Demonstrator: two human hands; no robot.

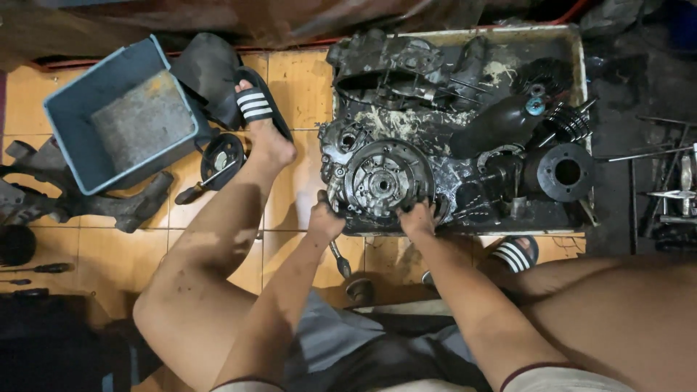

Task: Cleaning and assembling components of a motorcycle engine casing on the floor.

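Two greasy hands, left hand (324,218) and right hand (419,218) gripping lower rim of round engine clutch (383,181), in oily tray (465,229)

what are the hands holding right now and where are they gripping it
Both hands grip the greasy engine case at its near edge: left hand at the left corner, right hand below the round disc.

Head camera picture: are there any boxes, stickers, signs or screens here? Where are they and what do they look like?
No stickers, signs or screens show.
Plastic bin: on the tiled floor at upper left, square, grey-blue, open, tilted, with a grey slab inside.
Metal tray: ahead of both hands, rectangular, pale rim, oily black inside, full of engine parts.
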